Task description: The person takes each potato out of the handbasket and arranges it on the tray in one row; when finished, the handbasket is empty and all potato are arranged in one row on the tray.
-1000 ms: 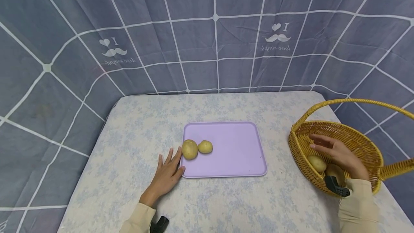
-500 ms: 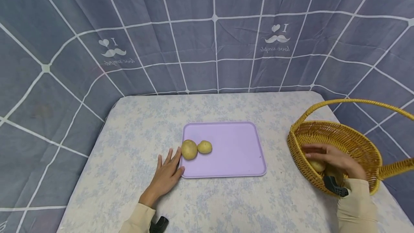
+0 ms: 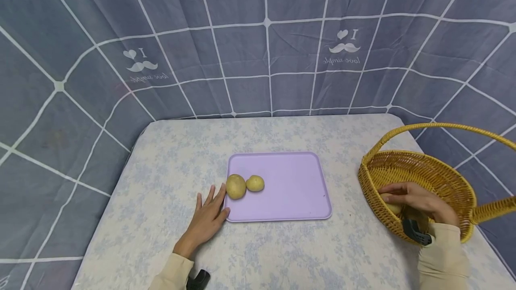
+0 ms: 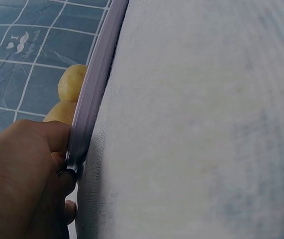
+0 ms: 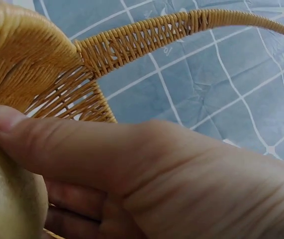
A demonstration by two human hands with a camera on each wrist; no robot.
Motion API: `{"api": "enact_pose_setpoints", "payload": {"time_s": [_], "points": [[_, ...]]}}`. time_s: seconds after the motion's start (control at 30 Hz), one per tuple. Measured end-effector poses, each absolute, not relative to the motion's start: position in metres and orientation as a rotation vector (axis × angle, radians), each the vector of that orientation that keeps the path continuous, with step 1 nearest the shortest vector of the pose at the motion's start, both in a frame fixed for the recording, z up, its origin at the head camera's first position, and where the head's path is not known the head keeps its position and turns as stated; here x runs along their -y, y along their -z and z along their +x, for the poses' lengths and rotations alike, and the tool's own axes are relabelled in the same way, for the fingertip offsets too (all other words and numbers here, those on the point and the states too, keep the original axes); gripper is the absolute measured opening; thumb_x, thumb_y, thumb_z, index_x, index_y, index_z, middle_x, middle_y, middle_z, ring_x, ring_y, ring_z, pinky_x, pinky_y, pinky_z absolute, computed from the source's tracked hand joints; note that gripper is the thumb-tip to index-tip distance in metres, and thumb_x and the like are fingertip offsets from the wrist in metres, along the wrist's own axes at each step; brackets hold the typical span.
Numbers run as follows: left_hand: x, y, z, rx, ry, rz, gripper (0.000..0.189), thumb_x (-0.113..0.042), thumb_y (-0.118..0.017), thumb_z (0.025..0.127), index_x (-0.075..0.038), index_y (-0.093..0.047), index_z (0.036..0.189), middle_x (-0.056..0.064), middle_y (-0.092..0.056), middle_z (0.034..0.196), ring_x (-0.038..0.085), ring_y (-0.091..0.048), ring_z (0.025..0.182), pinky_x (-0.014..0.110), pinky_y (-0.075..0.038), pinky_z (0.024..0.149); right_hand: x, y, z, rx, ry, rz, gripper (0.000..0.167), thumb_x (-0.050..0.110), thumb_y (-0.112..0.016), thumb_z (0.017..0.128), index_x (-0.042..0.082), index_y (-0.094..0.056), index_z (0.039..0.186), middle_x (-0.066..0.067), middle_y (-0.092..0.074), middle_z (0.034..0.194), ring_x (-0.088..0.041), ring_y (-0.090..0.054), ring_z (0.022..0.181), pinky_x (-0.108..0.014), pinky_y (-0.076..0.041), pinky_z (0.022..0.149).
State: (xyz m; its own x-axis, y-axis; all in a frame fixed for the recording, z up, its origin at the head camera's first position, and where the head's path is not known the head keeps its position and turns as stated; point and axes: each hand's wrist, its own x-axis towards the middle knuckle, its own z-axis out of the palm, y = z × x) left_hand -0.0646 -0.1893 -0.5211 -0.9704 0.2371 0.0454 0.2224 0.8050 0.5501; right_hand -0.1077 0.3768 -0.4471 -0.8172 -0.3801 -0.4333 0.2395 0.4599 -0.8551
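Note:
On the table lies a lilac tray (image 3: pixel 290 187) bearing a larger potato (image 3: pixel 235 186) and a smaller potato (image 3: pixel 255 183) side by side at its left. My left hand (image 3: pixel 207 220) rests spread at the tray's left edge, index finger and thumb touching the rim; the left wrist view shows the thumb against that rim (image 4: pixel 89 99). Inside a yellow wicker basket (image 3: pixel 435 173) at the right, my right hand (image 3: pixel 415 200) grips a potato (image 3: pixel 394 208), with its thumb and fingers curled about it. Another potato (image 3: pixel 419 218) sits under the wrist, partly hidden.
The basket's tall arched handle (image 3: pixel 443 125) rises over its opening. A pale flowered cloth (image 3: pixel 185 155) covers the table. Behind and at both sides hangs a blue-grey curtain (image 3: pixel 298 88) with white grid lines.
My right hand has lowered toward the basket's left side, and its fingers and thumb have closed around a potato. My left hand and the tray's potatoes have stayed in place.

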Motion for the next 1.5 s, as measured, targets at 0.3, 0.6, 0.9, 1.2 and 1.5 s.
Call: {"api": "enact_pose_setpoints", "payload": {"time_s": [0.3, 0.6, 0.9, 1.2, 1.5], "points": [[0.189, 0.52, -0.064, -2.958, -0.909, 0.386, 0.065, -0.029, -0.049, 0.1, -0.01, -0.018, 0.154, 0.004, -0.026, 0.155, 0.03, -0.01, 0.147, 0.058, 0.009, 0.114, -0.375, 0.446, -0.107, -2.191, 1.333, -0.163, 0.047, 0.019, -0.054, 0.099, -0.016, -0.048, 0.13, -0.001, -0.069, 0.093, -0.011, -0.063, 0.07, -0.034, -0.057, 0.06], [0.189, 0.52, -0.065, -2.968, -0.895, 0.388, 0.066, -0.03, -0.049, 0.1, -0.01, -0.017, 0.154, 0.004, -0.026, 0.155, 0.03, -0.01, 0.147, 0.059, 0.009, 0.114, -0.373, 0.442, -0.109, -2.408, 1.259, -0.153, 0.051, 0.027, -0.056, 0.098, -0.012, -0.051, 0.131, -0.009, -0.068, 0.092, -0.007, -0.057, 0.063, -0.029, -0.052, 0.053], [0.189, 0.518, -0.064, -2.97, -0.901, 0.384, 0.066, -0.028, -0.05, 0.1, -0.008, -0.019, 0.154, 0.006, -0.029, 0.154, 0.031, -0.01, 0.147, 0.059, 0.008, 0.114, -0.366, 0.425, -0.106, -2.791, 1.285, -0.244, 0.039, 0.021, -0.063, 0.094, -0.005, -0.062, 0.123, 0.02, -0.065, 0.105, 0.01, -0.054, 0.092, -0.01, -0.043, 0.074], [0.19, 0.518, -0.065, -2.962, -0.896, 0.378, 0.065, -0.029, -0.049, 0.1, -0.01, -0.018, 0.154, 0.005, -0.028, 0.154, 0.03, -0.01, 0.147, 0.058, 0.009, 0.114, -0.333, 0.396, -0.106, -2.772, 1.598, -0.324, 0.037, 0.008, -0.061, 0.094, -0.002, -0.059, 0.129, 0.016, -0.067, 0.112, 0.002, -0.061, 0.098, -0.011, -0.047, 0.077], [0.19, 0.518, -0.065, -2.948, -0.902, 0.375, 0.066, -0.03, -0.049, 0.1, -0.011, -0.016, 0.154, 0.004, -0.027, 0.154, 0.029, -0.008, 0.148, 0.057, 0.01, 0.114, -0.264, 0.396, -0.133, -2.475, 1.971, -0.587, 0.035, 0.0, -0.06, 0.093, -0.008, -0.058, 0.127, 0.003, -0.067, 0.119, -0.007, -0.062, 0.108, -0.016, -0.052, 0.08]]}}
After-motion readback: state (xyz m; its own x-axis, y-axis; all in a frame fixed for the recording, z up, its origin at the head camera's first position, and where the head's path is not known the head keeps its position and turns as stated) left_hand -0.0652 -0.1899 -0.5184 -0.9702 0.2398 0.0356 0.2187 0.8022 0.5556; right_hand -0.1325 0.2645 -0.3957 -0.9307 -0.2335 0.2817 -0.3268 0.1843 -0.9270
